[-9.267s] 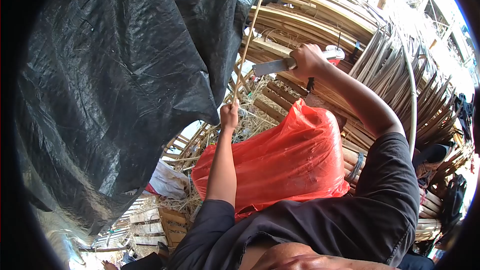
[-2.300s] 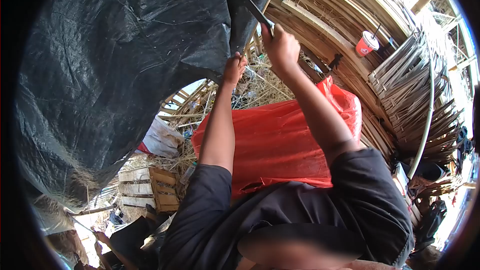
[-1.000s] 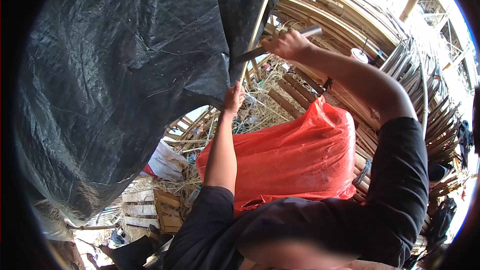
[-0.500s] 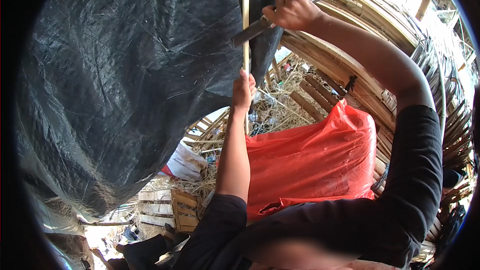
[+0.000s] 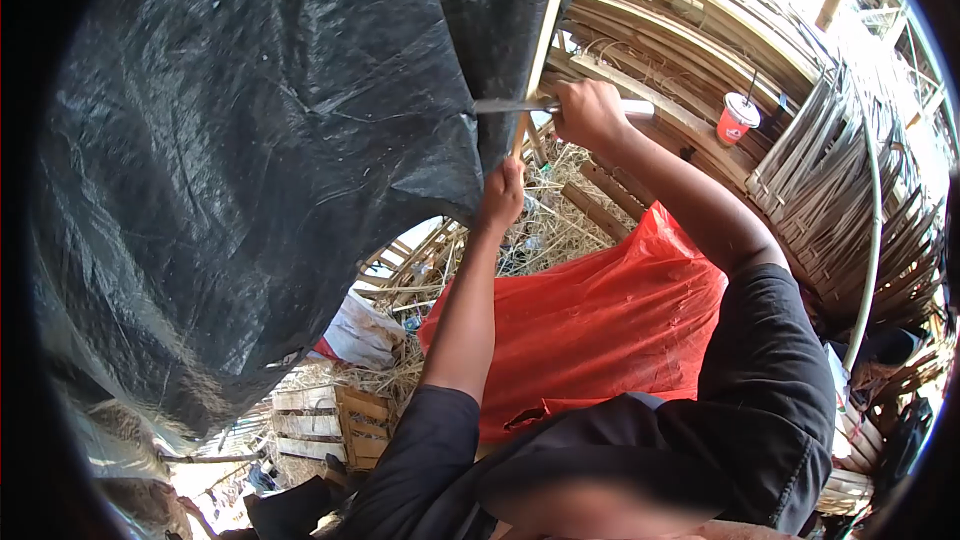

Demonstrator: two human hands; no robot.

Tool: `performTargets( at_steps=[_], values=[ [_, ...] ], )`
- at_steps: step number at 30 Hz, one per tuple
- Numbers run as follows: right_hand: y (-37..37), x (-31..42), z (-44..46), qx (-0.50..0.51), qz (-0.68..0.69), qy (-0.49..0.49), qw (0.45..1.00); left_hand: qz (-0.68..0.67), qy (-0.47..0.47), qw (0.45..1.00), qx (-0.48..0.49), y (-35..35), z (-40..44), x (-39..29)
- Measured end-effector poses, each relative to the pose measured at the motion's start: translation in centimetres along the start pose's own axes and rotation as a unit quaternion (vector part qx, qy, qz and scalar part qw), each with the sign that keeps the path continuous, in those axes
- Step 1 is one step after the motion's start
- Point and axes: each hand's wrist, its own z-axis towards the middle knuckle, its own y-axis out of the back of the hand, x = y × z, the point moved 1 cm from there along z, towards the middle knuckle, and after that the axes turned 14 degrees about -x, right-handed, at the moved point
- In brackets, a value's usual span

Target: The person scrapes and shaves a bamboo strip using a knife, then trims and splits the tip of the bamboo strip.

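Observation:
My left hand is closed around the lower part of a thin pale bamboo strip, which stands tilted with its top leaning right. My right hand grips the handle of a large knife just above it. The knife's blade points left and crosses the strip; I cannot tell whether its edge is cutting in. Below my arms, a red plastic sheet covers my lap area.
A black tarpaulin hangs across the left side. Stacked bamboo strips lie at upper right, with a lidded red drink cup on them. Below are a slatted wooden crate, a white sack and scattered straw.
The knife has come down and its blade has turned nearly level. The bamboo strip now leans right instead of standing upright. The drink cup has come into view.

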Motion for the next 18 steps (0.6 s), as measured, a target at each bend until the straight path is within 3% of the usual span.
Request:
performTargets(
  at_steps=[1, 4, 6, 8, 9, 12, 14, 16, 17, 18],
  values=[
    [-0.7, -0.9, -1.0, -0.059, -0.017, -0.034, 0.997, 0.003, 0.031, 0.999, 0.009, -0.9, -0.9, 1.7],
    [-2.5, -4.2, -3.5, -0.153, -0.021, 0.001, 0.988, -0.024, 0.08, 0.992, 0.091, -3.4, -2.2, 3.0],
    [-3.6, -4.9, -5.3, -0.032, 0.009, -0.087, 0.996, 0.03, 0.075, 0.995, 0.058, -5.0, -2.8, 3.0],
    [-5.3, -5.9, -7.3, -0.013, 0.028, 0.036, 0.999, 0.076, 0.059, 0.995, 0.015, -6.1, -3.4, 2.7],
    [-4.7, -6.2, -7.6, 0.013, -0.019, 0.053, 0.998, 0.068, 0.039, 0.997, 0.008, -6.7, -3.6, 2.3],
    [-3.6, -9.5, -6.8, -0.101, -0.187, 0.132, 0.968, 0.094, 0.038, 0.994, -0.026, -8.1, -3.4, 2.1],
    [-3.6, -10.4, -6.0, -0.088, -0.129, -0.091, 0.983, 0.117, 0.04, 0.992, -0.025, -8.0, -3.5, 1.0],
    [-4.1, -9.9, -7.0, -0.031, -0.111, -0.077, 0.99, 0.119, 0.016, 0.992, -0.039, -8.5, -4.1, 1.3],
    [-5.6, -10.2, -7.9, -0.007, -0.016, -0.025, 1.0, 0.142, 0.053, 0.988, -0.01, -8.3, -4.4, 1.8],
    [-5.2, -10.0, -8.1, -0.006, -0.048, 0.014, 0.999, 0.14, 0.044, 0.989, -0.021, -8.3, -4.8, 2.2]
  ],
)
